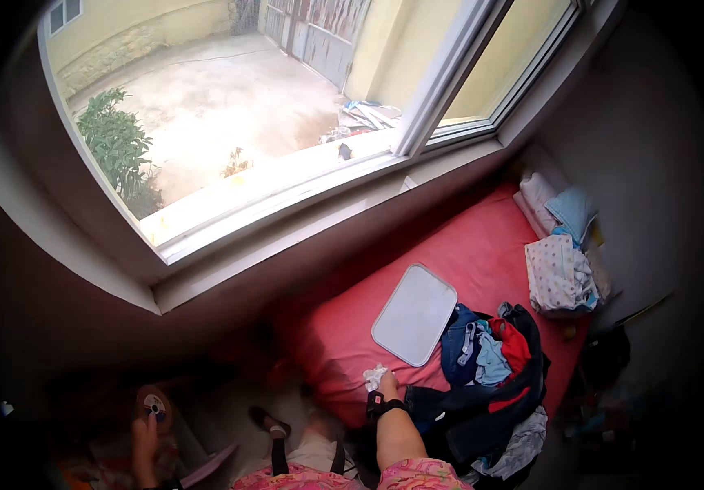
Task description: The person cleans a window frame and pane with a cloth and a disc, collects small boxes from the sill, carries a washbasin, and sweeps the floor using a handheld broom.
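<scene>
My right hand (388,382), with a dark band at the wrist, reaches to the near edge of the red-covered bed (339,339). Its fingers are closed on a crumpled white cloth or tissue (375,376). Low on the left, my left hand (146,439) grips a round brown disc (156,408) with a dark and white centre; its exact kind cannot be made out. Beyond my right hand, a pale flat board (415,314) with rounded corners lies on the bed. A pile of dark blue, red and light blue clothes (495,363) touches its right side.
A large window (286,192) above the bed looks onto a yard. Folded bedding (560,269) sits at the bed's far right end. My foot in a dark shoe (270,422) shows on the floor, and the lower left is dim.
</scene>
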Action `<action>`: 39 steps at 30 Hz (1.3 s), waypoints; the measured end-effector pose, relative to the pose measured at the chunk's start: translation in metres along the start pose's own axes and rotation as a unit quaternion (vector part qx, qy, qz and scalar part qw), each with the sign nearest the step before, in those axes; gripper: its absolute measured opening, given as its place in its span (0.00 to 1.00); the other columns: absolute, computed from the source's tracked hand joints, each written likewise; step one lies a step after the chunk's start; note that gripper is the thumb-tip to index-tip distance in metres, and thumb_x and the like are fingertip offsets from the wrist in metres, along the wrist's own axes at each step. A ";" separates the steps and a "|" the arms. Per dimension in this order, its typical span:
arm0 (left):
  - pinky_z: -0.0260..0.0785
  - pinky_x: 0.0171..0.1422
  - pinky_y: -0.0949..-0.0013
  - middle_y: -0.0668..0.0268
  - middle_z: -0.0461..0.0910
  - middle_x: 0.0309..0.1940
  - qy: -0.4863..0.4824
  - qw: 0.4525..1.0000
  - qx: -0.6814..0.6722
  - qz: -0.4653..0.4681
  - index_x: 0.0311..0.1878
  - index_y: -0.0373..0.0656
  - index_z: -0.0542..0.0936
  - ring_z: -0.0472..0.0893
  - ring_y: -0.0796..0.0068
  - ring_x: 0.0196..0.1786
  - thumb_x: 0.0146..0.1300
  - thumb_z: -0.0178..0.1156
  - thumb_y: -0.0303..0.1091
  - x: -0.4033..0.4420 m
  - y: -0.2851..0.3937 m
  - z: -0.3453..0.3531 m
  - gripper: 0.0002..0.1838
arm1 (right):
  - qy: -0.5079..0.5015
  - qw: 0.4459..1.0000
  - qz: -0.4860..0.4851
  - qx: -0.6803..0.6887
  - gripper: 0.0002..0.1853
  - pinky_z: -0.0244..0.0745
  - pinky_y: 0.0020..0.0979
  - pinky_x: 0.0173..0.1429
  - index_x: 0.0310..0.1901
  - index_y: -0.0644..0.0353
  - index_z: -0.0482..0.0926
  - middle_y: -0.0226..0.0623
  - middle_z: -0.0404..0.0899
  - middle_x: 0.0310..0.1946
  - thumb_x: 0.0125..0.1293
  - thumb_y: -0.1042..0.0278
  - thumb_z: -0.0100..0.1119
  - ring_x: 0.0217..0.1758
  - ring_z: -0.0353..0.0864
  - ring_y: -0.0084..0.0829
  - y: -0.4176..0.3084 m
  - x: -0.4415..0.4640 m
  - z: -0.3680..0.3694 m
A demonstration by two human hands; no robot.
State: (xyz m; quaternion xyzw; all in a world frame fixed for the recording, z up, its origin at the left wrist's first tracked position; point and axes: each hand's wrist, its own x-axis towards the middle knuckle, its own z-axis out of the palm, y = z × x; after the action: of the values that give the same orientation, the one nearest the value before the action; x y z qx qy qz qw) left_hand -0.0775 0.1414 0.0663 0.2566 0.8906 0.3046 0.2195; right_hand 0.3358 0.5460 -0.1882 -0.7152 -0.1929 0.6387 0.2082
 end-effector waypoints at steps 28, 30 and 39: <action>0.67 0.36 0.55 0.44 0.75 0.27 0.035 0.985 0.108 -0.127 0.31 0.33 0.77 0.76 0.45 0.33 0.60 0.50 0.43 -0.029 0.068 0.068 0.19 | 0.046 0.628 -0.321 -0.707 0.11 0.72 0.29 0.40 0.37 0.58 0.74 0.37 0.77 0.36 0.55 0.64 0.46 0.39 0.77 0.32 -0.035 0.104 -0.055; 0.68 0.36 0.55 0.44 0.76 0.26 0.032 0.981 0.127 -0.145 0.30 0.32 0.78 0.76 0.46 0.33 0.60 0.50 0.45 -0.033 0.067 0.065 0.21 | 0.059 0.683 -0.319 -0.654 0.12 0.73 0.29 0.40 0.38 0.59 0.74 0.37 0.77 0.36 0.55 0.64 0.47 0.39 0.77 0.32 -0.040 0.089 -0.059; 0.68 0.34 0.55 0.42 0.74 0.24 0.049 0.987 0.086 -0.128 0.27 0.30 0.77 0.76 0.44 0.31 0.60 0.50 0.46 -0.024 0.054 0.045 0.23 | -0.085 0.924 -0.235 -0.291 0.14 0.74 0.29 0.38 0.40 0.60 0.73 0.38 0.77 0.35 0.54 0.62 0.53 0.37 0.77 0.32 -0.044 -0.026 -0.070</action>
State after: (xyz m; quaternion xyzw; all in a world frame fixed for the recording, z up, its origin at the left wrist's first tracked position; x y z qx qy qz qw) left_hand -0.0169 0.1837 0.0747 0.1438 0.9486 0.2082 0.1900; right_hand 0.4018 0.5650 -0.1356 -0.6212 -0.5497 0.5459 0.1180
